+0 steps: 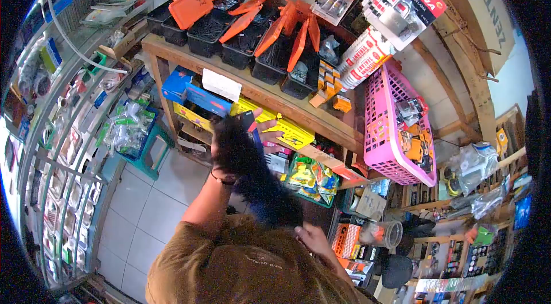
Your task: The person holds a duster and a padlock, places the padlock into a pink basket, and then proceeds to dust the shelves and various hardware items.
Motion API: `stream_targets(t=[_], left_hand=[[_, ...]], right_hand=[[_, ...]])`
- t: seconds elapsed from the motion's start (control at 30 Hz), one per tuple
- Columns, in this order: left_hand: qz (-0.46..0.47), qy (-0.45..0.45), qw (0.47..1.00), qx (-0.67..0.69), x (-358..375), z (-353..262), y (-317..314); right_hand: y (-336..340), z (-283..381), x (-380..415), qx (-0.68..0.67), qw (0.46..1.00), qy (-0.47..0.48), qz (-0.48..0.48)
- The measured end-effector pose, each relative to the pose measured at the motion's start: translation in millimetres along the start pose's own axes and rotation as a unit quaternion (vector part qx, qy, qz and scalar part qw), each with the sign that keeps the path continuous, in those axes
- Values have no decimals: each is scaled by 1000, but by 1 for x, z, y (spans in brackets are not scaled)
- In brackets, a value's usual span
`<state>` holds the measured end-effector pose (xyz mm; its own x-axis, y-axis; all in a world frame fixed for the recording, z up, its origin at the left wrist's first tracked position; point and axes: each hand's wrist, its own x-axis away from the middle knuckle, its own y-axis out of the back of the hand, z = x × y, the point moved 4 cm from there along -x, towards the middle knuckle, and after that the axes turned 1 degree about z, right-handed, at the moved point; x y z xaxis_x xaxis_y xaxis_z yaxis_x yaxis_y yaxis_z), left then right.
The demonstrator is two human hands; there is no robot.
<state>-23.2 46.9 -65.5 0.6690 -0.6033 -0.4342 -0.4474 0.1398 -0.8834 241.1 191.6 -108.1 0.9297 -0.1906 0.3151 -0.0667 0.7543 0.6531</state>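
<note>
My left hand reaches forward with a band around the wrist. It holds what looks like a dark box, its fingertips showing beyond the right side. Across the box and much of that hand lies a feather duster with black, fluffy feathers, so the box is mostly hidden. Nearer my body, my right hand is closed at the lower end of the duster; its handle cannot be seen. Just beyond my left hand, a blue box and a yellow perforated tray sit on the shelf.
Black bins with orange lids line the wooden bench. A pink basket, sealant tubes and small orange boxes stand at right. A glass display rack and a green stool are on the left.
</note>
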Motion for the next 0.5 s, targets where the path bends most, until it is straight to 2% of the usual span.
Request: stream_targets(t=[0.03, 0.1, 0.13, 0.17, 0.23, 0.27, 0.3, 0.37, 0.4, 0.43, 0.5], left_hand=[[-63, 19, 996, 56, 2, -5, -26], [-165, -34, 982, 90, -4, -6, -26], [-150, -41, 986, 65, -5, -4, -22], [-103, -36, 988, 110, -4, -4, -22], [152, 46, 978, 137, -20, 4, -10], [105, 16, 992, 70, -10, 5, -4], [1, 29, 995, 93, -3, 0, -23], [-155, -6, 978, 141, -4, 0, -26], [-152, -18, 983, 104, -3, -1, -27], [-58, -7, 991, 120, -1, -2, -24], [83, 30, 992, 88, -5, -2, -8]], right_hand=[[-2, 0, 1, -3, 1000, -5, 1], [0, -3, 0, -39, 997, -52, -33], [-5, -5, 3, -1, 999, -43, 2], [-2, -4, 4, 1, 999, -43, -2], [4, 18, 5, 45, 999, 11, 23], [6, 10, 7, 21, 999, 5, -35], [5, 7, 6, 20, 999, 0, -34], [5, 2, 6, 0, 997, -58, -48], [1, 3, 7, 23, 998, -50, -6], [0, 3, 7, 25, 998, -49, -5], [2, 8, 4, 47, 999, 21, -9]])
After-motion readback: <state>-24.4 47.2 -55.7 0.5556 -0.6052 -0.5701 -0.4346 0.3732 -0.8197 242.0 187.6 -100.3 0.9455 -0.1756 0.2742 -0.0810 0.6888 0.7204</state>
